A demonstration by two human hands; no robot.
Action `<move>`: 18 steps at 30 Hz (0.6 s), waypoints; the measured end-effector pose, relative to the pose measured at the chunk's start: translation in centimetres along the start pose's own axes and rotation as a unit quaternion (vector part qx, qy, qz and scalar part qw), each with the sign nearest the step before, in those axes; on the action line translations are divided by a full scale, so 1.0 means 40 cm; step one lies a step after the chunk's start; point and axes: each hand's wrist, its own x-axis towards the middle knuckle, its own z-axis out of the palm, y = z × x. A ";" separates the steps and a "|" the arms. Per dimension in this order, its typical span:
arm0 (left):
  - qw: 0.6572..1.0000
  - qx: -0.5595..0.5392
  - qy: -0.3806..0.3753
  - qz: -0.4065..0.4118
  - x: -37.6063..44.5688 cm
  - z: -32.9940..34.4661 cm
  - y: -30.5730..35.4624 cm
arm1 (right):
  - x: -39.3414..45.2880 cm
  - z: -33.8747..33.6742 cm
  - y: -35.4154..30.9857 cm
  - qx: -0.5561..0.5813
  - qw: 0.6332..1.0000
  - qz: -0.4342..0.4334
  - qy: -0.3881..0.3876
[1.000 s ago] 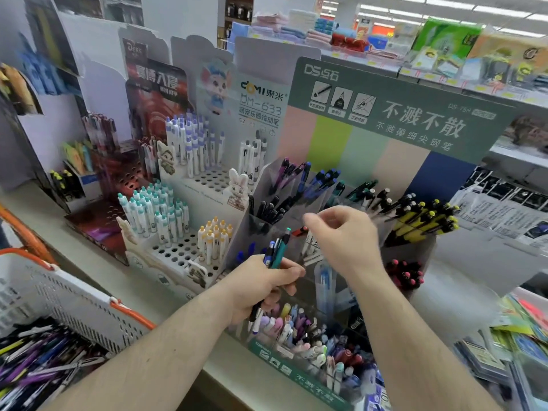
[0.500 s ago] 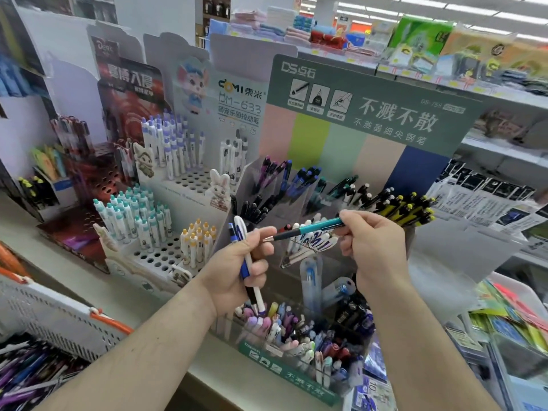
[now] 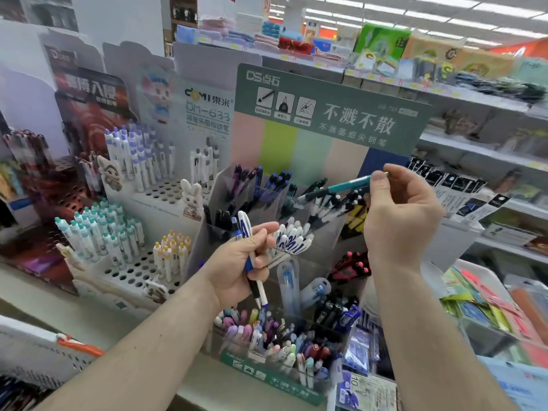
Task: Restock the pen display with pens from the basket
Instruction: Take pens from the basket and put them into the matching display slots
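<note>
- Pens first: your right hand point(image 3: 397, 221) has risen since half a second ago and now pinches the teal pen point(image 3: 341, 187) by its rear end, tip pointing left over the upper compartments of the pen display point(image 3: 326, 120).
- Your left hand point(image 3: 246, 262) has hardly moved; its fingers curl round two blue-and-white pens point(image 3: 247, 241), held nearly upright in front of the display's middle tier.
- The view has swung right, so the white basket point(image 3: 44, 348) with its orange handle now sits only at the lower-left edge, most of its pens out of sight.
- Open room lies between your two hands, just above the white-capped pens point(image 3: 292, 237) in the middle tier; the bottom tray point(image 3: 275, 378) is packed full of pens.
- A white perforated stand point(image 3: 130, 271) of teal- and yellow-capped pens stands just left of the display on the pale worktop point(image 3: 100, 318).
- Shop shelves point(image 3: 480, 143) of stationery run behind and to the right.
</note>
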 end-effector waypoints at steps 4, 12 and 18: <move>1.000 0.023 0.000 -0.006 0.009 0.009 -0.005 | 0.033 0.015 -0.003 -0.064 0.992 -0.106 0.011; 0.999 0.034 0.006 -0.008 0.001 -0.003 -0.004 | 0.050 0.105 0.045 -0.143 0.972 -0.167 -0.086; 0.999 0.046 -0.006 -0.004 -0.009 -0.007 -0.003 | 0.054 0.156 0.070 -0.285 0.921 -0.143 -0.222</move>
